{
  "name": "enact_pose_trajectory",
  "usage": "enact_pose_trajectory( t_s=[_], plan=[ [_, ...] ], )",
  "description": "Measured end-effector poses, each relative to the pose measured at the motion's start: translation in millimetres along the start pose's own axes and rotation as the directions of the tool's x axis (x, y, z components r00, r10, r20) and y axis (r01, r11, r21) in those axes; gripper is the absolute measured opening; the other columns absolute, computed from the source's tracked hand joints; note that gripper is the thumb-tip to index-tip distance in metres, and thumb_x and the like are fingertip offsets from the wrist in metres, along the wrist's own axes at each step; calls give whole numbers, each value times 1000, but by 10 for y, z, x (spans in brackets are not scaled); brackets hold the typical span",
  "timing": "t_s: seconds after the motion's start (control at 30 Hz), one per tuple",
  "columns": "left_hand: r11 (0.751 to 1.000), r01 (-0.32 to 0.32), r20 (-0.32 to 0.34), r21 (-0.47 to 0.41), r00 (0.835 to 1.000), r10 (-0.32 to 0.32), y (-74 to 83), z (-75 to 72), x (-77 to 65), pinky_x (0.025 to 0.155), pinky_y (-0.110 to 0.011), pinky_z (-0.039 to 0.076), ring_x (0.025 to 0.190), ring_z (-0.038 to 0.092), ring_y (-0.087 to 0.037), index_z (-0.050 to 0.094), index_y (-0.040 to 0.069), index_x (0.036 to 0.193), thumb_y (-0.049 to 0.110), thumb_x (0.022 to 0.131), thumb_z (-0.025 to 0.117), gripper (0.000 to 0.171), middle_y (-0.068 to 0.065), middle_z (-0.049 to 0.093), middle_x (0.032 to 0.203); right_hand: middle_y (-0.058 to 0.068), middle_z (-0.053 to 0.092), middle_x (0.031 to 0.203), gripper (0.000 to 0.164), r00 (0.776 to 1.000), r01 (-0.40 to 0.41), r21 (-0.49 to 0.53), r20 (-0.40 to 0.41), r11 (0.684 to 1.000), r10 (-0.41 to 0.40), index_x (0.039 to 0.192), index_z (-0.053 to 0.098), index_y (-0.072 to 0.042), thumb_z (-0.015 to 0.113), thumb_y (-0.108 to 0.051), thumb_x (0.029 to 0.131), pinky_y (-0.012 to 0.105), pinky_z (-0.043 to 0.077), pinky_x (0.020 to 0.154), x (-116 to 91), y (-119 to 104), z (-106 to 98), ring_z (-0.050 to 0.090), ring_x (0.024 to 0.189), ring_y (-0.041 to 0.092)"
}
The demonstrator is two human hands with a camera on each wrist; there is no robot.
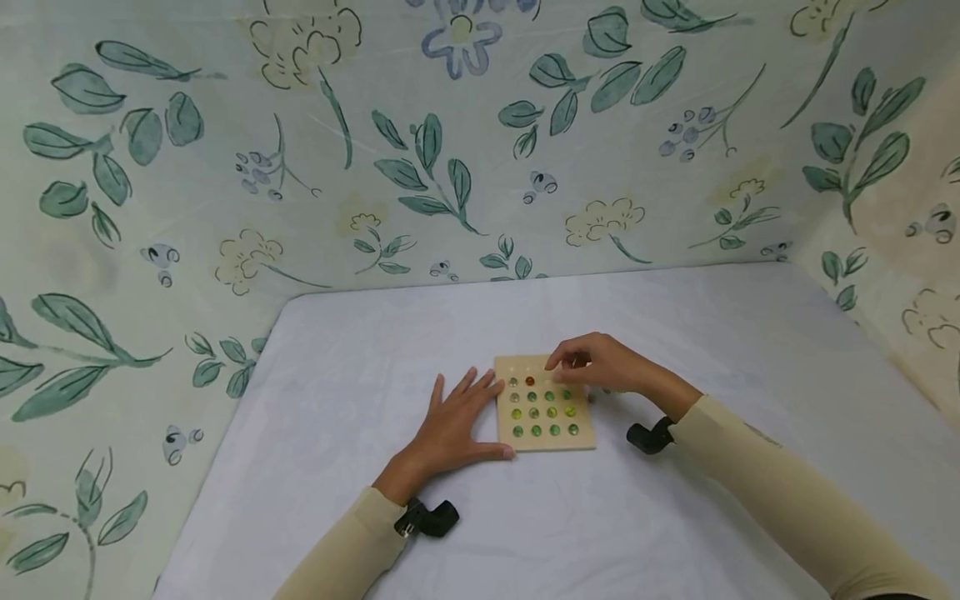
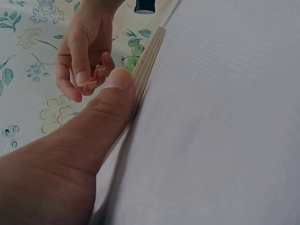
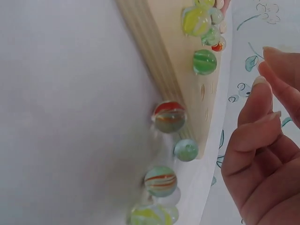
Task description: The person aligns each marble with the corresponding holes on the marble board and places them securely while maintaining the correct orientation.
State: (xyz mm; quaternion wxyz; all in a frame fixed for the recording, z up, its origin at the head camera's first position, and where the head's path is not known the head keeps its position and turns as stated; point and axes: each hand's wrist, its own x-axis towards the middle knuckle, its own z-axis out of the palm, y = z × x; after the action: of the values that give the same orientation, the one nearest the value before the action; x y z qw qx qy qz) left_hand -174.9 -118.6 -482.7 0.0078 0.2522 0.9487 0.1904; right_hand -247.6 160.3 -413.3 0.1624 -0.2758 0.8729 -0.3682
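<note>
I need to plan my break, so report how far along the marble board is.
Done: if the board is being filled, the three nearest rows look finished, four marbles each. In hand: the left hand touches the board's left edge; the right hand is over the far part, and I cannot tell whether it holds a marble. Remaining: bare hollows on the far side, with loose marbles beside the board's right edge.

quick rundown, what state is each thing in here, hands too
White cloth: spread out, lightly creased
Board: flat, partly filled, some holes empty
Seated marbles: in rows on the board
Loose marbles: on the cloth beside the board
Left hand: fingers spread, touching the board
Right hand: fingers bent, no marble visible in it
</note>
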Motion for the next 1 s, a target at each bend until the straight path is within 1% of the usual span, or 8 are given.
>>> enact_pose_trajectory(
  t_s=[0.17,0.27,0.5,0.73,1.0],
  plan=[
    [1000,-1,-1,4,1000,1,6,4,-6,113,-60,-6,148,9,-21,29,27,153,83,69,57,105,3,21,159,1,59,81,15,1000,-17,20,2,1000,17,104,72,-11,69,-17,90,26,45,60,-98,77,-27,53,77,18],
    [1000,-2,-4,6,1000,2,5,9,-7,113,-60,-6,148,9,-21,29,26,153,83,69,56,105,4,21,159,0,59,81,14,1000,-19,34,3,999,19,103,72,-12,69,-15,90,25,45,61,-151,117,-35,53,76,18],
    [1000,-9,-11,13,1000,10,-1,33,-2,113,-60,-5,148,10,-21,30,26,153,84,69,55,106,4,21,159,2,60,79,16,1000,-21,38,-2,999,22,103,72,-10,71,-15,88,25,47,62,-287,159,-50,54,74,18],
    [1000,-13,-19,18,1000,14,-6,31,-5,113,-60,-5,148,10,-21,30,26,153,84,69,55,105,4,21,159,1,59,77,16,1000,-27,23,-16,999,27,101,73,-12,73,-20,87,24,44,56,-382,205,-73,51,68,17],
    [1000,-14,-19,9,1000,14,12,16,-17,113,-60,-4,148,11,-22,31,25,153,82,69,57,104,4,21,159,0,57,76,15,995,-88,-3,-39,996,88,100,74,-16,74,-21,86,23,42,56,-479,236,-50,50,68,16]
  ],
)
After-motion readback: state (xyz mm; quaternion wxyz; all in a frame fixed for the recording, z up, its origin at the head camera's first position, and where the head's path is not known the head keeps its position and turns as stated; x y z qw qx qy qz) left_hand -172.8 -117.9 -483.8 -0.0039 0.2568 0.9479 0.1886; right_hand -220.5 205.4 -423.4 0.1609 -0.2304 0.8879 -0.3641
